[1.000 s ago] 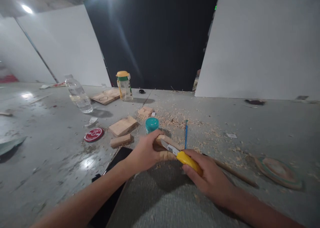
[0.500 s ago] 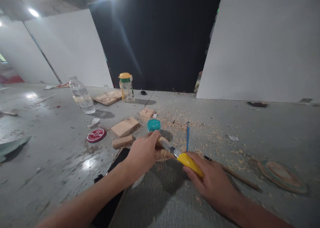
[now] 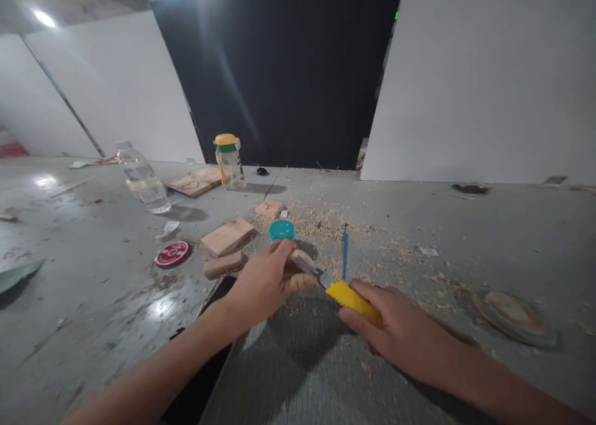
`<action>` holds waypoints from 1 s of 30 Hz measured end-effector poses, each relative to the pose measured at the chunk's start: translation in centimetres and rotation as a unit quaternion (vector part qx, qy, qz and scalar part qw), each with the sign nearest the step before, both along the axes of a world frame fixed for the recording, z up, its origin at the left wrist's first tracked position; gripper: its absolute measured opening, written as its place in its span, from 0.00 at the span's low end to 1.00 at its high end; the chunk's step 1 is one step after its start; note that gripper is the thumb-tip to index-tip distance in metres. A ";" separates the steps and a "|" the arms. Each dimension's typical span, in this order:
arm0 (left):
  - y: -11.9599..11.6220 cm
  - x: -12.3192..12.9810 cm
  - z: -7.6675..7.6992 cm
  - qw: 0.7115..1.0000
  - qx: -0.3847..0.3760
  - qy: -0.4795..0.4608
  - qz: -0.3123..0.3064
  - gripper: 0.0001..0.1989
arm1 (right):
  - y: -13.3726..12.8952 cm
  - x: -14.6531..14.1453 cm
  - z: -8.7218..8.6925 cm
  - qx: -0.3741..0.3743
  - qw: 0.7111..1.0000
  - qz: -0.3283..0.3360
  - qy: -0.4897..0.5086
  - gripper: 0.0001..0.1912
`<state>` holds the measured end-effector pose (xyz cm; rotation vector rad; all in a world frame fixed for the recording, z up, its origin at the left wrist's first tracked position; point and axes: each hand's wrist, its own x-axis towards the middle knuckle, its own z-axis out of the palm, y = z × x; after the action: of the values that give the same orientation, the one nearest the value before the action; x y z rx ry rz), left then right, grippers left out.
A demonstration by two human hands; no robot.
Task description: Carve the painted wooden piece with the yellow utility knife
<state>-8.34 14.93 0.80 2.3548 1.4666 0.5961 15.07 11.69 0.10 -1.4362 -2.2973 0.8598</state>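
My left hand is closed around a small piece of wood, its far part hidden by my fingers. In my right hand is a yellow-handled utility knife, gripped with the blade pointing left. The metal blade lies against the wood, near my left fingertips. Just beyond my left hand stands a teal-lidded container. Below both hands is a dark grey board with a few shavings on it.
Wood shavings litter the floor around a blue stick-like tool. To the left are wood blocks, a red round lid and a clear water bottle. A yellow-capped bottle stands farther back; a round disc lies right.
The whole view has shifted slightly, so the scene sits a little farther left. The knife stays against the wood, its handle tilted a little differently, and both hands keep their grip.
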 end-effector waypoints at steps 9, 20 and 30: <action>0.0 -0.1 0.1 0.998 0.001 -0.051 -0.046 0.20 | -0.5 0.5 1.5 -0.180 0.974 0.013 0.135 0.18; 0.6 -0.7 0.4 0.994 -0.040 -0.076 -0.074 0.17 | -1.5 -0.6 -0.9 -0.315 0.926 0.011 0.209 0.22; 0.1 1.0 -1.4 0.993 -0.055 -0.106 0.006 0.13 | -1.6 -1.6 -2.0 -0.256 0.932 -0.038 0.254 0.23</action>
<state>-7.36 14.99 -0.60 2.1291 1.3823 0.7242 13.51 10.05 -1.93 -1.2638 -1.6872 1.6670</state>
